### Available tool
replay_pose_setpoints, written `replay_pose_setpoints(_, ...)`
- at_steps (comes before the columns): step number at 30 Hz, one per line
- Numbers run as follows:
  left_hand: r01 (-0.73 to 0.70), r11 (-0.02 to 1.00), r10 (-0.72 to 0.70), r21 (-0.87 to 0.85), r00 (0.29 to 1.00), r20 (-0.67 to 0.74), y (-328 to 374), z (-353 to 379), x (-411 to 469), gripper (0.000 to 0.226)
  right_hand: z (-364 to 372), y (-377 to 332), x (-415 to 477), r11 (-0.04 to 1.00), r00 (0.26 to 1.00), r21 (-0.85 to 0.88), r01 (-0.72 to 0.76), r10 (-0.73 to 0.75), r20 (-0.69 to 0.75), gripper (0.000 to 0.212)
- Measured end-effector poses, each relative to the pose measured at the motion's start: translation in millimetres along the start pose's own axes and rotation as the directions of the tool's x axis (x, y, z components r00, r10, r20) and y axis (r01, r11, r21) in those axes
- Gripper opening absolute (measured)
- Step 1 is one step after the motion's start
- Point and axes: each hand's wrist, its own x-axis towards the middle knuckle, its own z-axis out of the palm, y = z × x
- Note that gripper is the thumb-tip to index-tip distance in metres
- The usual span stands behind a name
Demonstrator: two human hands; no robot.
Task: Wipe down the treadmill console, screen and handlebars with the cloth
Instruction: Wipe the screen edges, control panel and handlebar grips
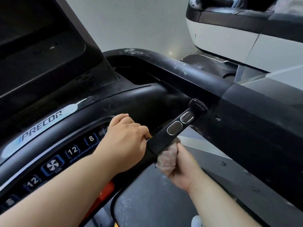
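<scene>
Black handlebar [164, 139] x1, cloth [165, 159] x1, hands [126, 136] [182, 171] x2

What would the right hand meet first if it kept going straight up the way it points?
The black sensor handlebar: the right hand points up at its underside, with the bunched cloth in its grip leading. They may already touch; depth is unclear.

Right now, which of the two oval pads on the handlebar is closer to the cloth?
The lower pad, just above the cloth; the other pad sits farther up the handlebar.
</scene>
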Motion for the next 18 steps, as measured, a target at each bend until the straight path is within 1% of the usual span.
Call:
replay_pose_setpoints(2, 0.033, 0.999, -0.034, 0.021, 0.997, 0.076, 12, -3, 2, 0.037, 1, 3, -26, 0.972, 0.978, -0.215, 0.095, -0.132, -0.164, 0.031)
replay_pose_setpoints(3, 0.023, 1.0, -0.021, -0.016, 0.997, 0.08, 21, -6, 3, 0.037, -1, 0, -37, 0.951, 0.953, -0.273, 0.145, -0.208, -0.219, 0.03)
replay_pose_setpoints(4, 0.011, 0.995, -0.004, -0.099, 0.997, 0.078, 30, -8, 5, 0.036, -2, -5, -46, 0.943, 0.94, -0.27, 0.193, -0.257, -0.224, 0.032)
replay_pose_setpoints(5, 0.027, 0.972, -0.005, -0.232, 0.995, 0.097, 41, -10, 6, 0.035, -1, -13, -56, 0.945, 0.942, -0.231, 0.231, -0.277, -0.19, 0.033)
replay_pose_setpoints(6, 0.078, 0.919, -0.015, -0.388, 0.986, 0.165, 49, -9, 7, 0.037, 2, -22, -65, 0.949, 0.948, -0.185, 0.257, -0.284, -0.14, 0.035)
replay_pose_setpoints(7, 0.154, 0.842, -0.023, -0.517, 0.968, 0.25, 58, -7, 9, 0.046, 7, -32, -74, 0.952, 0.953, -0.136, 0.274, -0.288, -0.094, 0.038)
replay_pose_setpoints(8, 0.23, 0.777, -0.03, -0.587, 0.944, 0.33, 64, -4, 12, 0.055, 13, -41, -79, 0.951, 0.953, -0.112, 0.288, -0.297, -0.065, 0.042)
replay_pose_setpoints(9, 0.29, 0.732, -0.057, -0.617, 0.928, 0.369, 68, -1, 16, 0.059, 17, -48, -81, 0.939, 0.945, -0.127, 0.319, -0.326, -0.038, 0.045)
replay_pose_setpoints(10, 0.335, 0.695, -0.102, -0.637, 0.922, 0.374, 68, 1, 19, 0.056, 18, -53, -80, 0.914, 0.93, -0.198, 0.355, -0.367, -0.029, 0.047)
replay_pose_setpoints(11, 0.363, 0.67, -0.163, -0.648, 0.923, 0.349, 66, 1, 24, 0.046, 17, -55, -77, 0.881, 0.911, -0.285, 0.379, -0.409, -0.054, 0.048)
replay_pose_setpoints(12, 0.378, 0.669, -0.231, -0.64, 0.924, 0.305, 63, -1, 30, 0.035, 15, -58, -75, 0.853, 0.892, -0.35, 0.386, -0.442, -0.091, 0.046)
replay_pose_setpoints(13, 0.383, 0.693, -0.293, -0.611, 0.924, 0.246, 59, -3, 37, 0.028, 12, -61, -74, 0.843, 0.874, -0.377, 0.383, -0.463, -0.149, 0.043)
replay_pose_setpoints(14, 0.388, 0.73, -0.345, -0.563, 0.92, 0.188, 53, -4, 43, 0.027, 7, -63, -74, 0.851, 0.857, -0.369, 0.373, -0.469, -0.215, 0.039)
replay_pose_setpoints(15, 0.39, 0.768, -0.374, -0.509, 0.917, 0.139, 48, -4, 50, 0.032, 1, -66, -72, 0.868, 0.843, -0.34, 0.363, -0.461, -0.277, 0.037)
replay_pose_setpoints(16, 0.382, 0.809, -0.365, -0.446, 0.922, 0.128, 44, -2, 58, 0.04, -4, -69, -71, 0.885, 0.837, -0.306, 0.35, -0.442, -0.322, 0.036)
replay_pose_setpoints(17, 0.364, 0.848, -0.326, -0.385, 0.931, 0.164, 43, 3, 67, 0.05, -9, -70, -69, 0.9, 0.838, -0.281, 0.332, -0.419, -0.351, 0.035)
replay_pose_setpoints(18, 0.339, 0.873, -0.266, -0.351, 0.934, 0.239, 46, 11, 74, 0.056, -13, -70, -67, 0.911, 0.84, -0.263, 0.318, -0.399, -0.367, 0.034)
